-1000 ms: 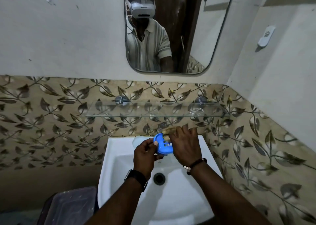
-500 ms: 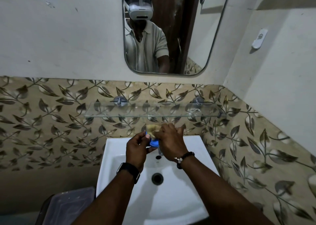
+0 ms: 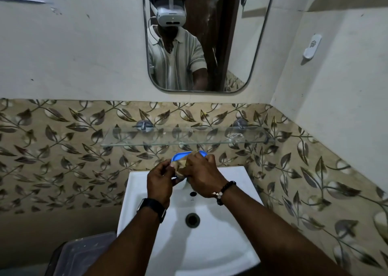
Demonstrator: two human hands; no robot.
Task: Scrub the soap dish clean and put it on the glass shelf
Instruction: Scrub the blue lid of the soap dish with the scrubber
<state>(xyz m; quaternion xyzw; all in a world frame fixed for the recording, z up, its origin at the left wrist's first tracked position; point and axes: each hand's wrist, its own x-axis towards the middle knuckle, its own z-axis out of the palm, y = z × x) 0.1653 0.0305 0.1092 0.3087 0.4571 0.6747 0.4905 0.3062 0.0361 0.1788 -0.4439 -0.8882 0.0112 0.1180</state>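
Observation:
The blue soap dish is held above the back of the white sink, just under the glass shelf; only its upper rim and a small lower bit show. My left hand pinches its left end. A tan scrub pad lies against the dish, pressed there by my right hand, which covers most of the dish. The shelf, fixed to the leaf-patterned tiles on two round mounts, carries only something small and clear near its right end.
A mirror hangs above the shelf. The sink's drain lies below my wrists, and the tap is hidden behind my hands. A dark bin with a translucent lid stands at lower left. A white holder sticks to the right wall.
Both hands have lifted the dish and pad from over the basin up towards the shelf. The dish has tipped, so now only its rim shows.

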